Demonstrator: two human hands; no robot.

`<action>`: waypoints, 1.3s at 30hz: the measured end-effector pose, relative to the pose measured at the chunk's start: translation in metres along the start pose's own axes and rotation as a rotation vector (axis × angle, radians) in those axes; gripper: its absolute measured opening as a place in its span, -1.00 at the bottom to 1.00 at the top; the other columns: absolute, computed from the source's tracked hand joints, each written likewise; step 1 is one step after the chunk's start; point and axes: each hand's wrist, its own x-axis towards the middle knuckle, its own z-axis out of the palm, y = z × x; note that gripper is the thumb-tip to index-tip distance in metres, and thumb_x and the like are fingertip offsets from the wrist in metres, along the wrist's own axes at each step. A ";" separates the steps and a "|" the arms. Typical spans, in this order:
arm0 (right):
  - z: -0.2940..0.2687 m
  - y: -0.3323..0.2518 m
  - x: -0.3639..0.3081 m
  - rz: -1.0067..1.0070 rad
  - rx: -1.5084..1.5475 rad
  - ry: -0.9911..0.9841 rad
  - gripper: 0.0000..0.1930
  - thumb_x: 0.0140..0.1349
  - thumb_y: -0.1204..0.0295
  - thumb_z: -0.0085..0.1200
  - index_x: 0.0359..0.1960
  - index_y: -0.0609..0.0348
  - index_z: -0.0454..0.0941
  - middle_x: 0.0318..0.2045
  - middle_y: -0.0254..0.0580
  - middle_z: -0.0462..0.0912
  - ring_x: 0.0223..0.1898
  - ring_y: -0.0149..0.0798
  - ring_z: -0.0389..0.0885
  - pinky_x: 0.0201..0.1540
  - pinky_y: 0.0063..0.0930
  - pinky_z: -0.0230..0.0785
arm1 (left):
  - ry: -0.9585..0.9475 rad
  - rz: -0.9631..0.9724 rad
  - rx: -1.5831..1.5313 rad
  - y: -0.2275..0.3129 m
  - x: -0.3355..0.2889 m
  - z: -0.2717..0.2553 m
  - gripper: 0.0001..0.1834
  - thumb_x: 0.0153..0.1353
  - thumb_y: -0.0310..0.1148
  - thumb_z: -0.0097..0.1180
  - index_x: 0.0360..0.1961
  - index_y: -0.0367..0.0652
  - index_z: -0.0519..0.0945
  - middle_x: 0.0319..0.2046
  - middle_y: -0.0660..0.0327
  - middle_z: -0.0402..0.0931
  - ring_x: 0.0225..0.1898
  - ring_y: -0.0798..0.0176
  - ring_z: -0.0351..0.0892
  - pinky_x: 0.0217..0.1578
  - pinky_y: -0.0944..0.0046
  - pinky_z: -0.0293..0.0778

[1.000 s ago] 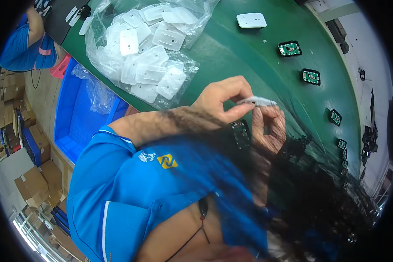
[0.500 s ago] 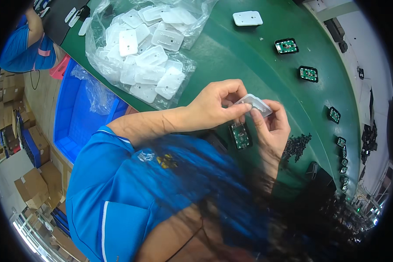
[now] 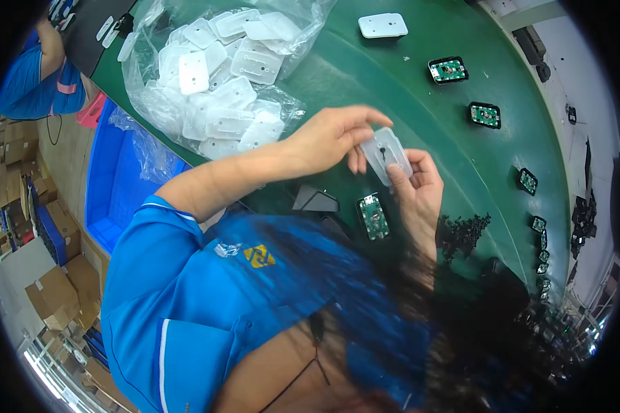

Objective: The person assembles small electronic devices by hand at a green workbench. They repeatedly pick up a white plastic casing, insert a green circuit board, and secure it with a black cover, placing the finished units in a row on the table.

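Currently, I have the cover (image 3: pixel 390 155) clamped in my right hand (image 3: pixel 418 186), thumb pressed on its face and fingers behind its right edge. It is a translucent white plate with rounded corners and a dark slot near its middle, held tilted above the green table (image 3: pixel 455 162). My left hand (image 3: pixel 341 138) is at the cover's upper left edge, its fingers apart and bent toward it; from my feed I cannot tell whether they pinch the plate or only brush it. Just below the cover I see a board (image 3: pixel 373 217), green in a black case, lying on the table, with a dark wedge (image 3: pixel 315 199) to its left. To the right of my right wrist I have a heap of small black pieces (image 3: pixel 463 235). Up and to the left, near my left forearm, a clear bag (image 3: pixel 145 93) is full of similar white plates, and a blue bin (image 3: pixel 127 193) stands beyond the table's edge. Toward the far side I make out a white plate (image 3: pixel 383 26) on something dark, then more cased boards (image 3: pixel 448 70) set out along the table's curved right side. At the upper left I catch a co-worker's arm (image 3: pixel 51 51).
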 end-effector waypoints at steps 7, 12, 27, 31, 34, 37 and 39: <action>-0.052 -0.025 0.101 -0.790 -1.240 0.269 -0.42 0.01 0.68 0.03 0.15 0.11 0.35 0.11 -0.18 0.42 0.12 -0.08 0.37 0.12 -0.30 0.23 | 0.081 0.492 0.915 -0.019 0.052 -0.021 -0.83 0.10 -0.55 0.03 -0.24 -0.19 0.44 -0.44 0.06 0.44 -0.37 -0.01 0.53 -0.35 0.14 0.50; -0.071 -0.031 0.160 -0.851 -1.630 0.041 -0.36 -0.03 0.71 0.06 0.17 0.02 0.35 0.05 -0.26 0.48 0.08 -0.10 0.41 0.17 -0.25 0.20 | -0.064 0.459 1.155 -0.008 0.050 -0.014 -0.76 -0.01 -0.55 0.05 -0.24 -0.20 0.45 -0.29 0.05 0.38 -0.28 0.00 0.53 -0.29 0.11 0.51; -0.002 -0.063 0.024 -0.707 -0.784 -0.089 -0.34 -0.06 0.20 0.34 0.09 0.21 0.43 -0.17 -0.11 0.51 -0.14 -0.17 0.48 -0.06 -0.32 0.33 | -0.182 0.084 -0.267 0.019 0.020 -0.013 -0.52 0.37 -0.15 -0.08 0.17 -0.28 0.32 -0.12 0.28 0.51 -0.13 0.50 0.45 -0.04 0.42 0.38; -0.005 -0.071 0.006 -0.710 -0.694 -0.135 -0.64 0.03 0.28 0.25 -0.12 0.13 0.62 -0.09 -0.12 0.51 -0.07 -0.17 0.42 -0.12 -0.39 0.30 | -0.423 -0.050 -0.468 0.021 -0.002 -0.005 -0.47 0.37 -0.02 -0.16 0.12 -0.24 0.38 -0.25 0.27 0.55 -0.34 0.45 0.54 -0.39 0.42 0.52; -0.001 -0.074 -0.004 -0.766 -0.672 -0.194 -0.70 -0.04 0.34 0.28 -0.20 -0.02 0.68 -0.14 -0.18 0.53 -0.14 -0.22 0.40 -0.23 -0.44 0.25 | -0.533 -0.120 -0.512 0.015 -0.009 -0.003 -0.45 0.35 0.03 -0.16 0.11 -0.22 0.39 -0.25 0.25 0.54 -0.38 0.42 0.56 -0.48 0.40 0.52; 0.001 -0.066 -0.014 -0.802 -0.581 -0.121 -0.78 -0.07 0.44 0.31 -0.32 0.05 0.66 -0.25 -0.24 0.50 -0.21 -0.28 0.41 -0.27 -0.52 0.25 | -0.473 -0.031 -0.437 0.019 -0.015 0.001 -0.41 0.31 0.06 -0.10 0.11 -0.24 0.38 -0.22 0.21 0.53 -0.33 0.38 0.54 -0.37 0.35 0.51; 0.010 -0.054 -0.021 -0.766 -0.475 -0.005 -0.82 0.00 0.51 0.28 -0.32 0.11 0.60 -0.26 -0.23 0.49 -0.23 -0.30 0.42 -0.26 -0.52 0.29 | -0.273 0.252 -0.141 0.023 -0.020 0.008 -0.38 0.26 0.07 -0.04 0.12 -0.25 0.38 -0.22 0.16 0.53 -0.30 0.31 0.54 -0.31 0.32 0.50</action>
